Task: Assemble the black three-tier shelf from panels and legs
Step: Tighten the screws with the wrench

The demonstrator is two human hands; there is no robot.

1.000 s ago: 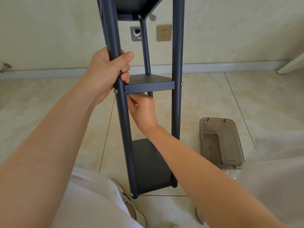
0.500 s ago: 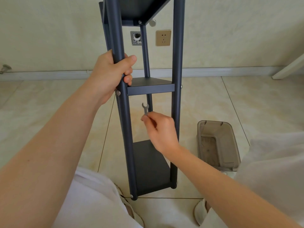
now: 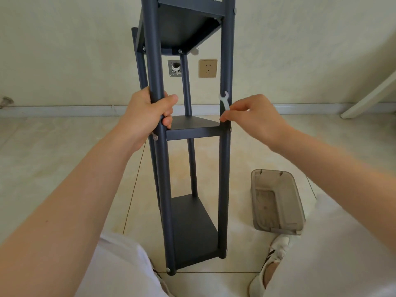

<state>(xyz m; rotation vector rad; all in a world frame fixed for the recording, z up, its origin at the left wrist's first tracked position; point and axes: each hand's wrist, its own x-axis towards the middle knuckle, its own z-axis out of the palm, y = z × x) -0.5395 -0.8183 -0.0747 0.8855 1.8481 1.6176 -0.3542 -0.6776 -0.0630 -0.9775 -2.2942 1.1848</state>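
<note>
Both forearms are bare, with no sleeves; loose white cloth trousers (image 3: pixel 120 266) and 1 white canvas shoe with black stripes (image 3: pixel 272 260) show.

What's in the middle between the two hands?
In the head view, the middle shelf and a back leg lie between the left hand and the right hand holding a small wrench.

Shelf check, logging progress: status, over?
Left hand gripping front leg. Right hand holding wrench beside middle panel. Nothing blocking.

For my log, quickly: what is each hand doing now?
Left hand: closed around the front-left leg.
Right hand: pinching a small wrench.
</note>
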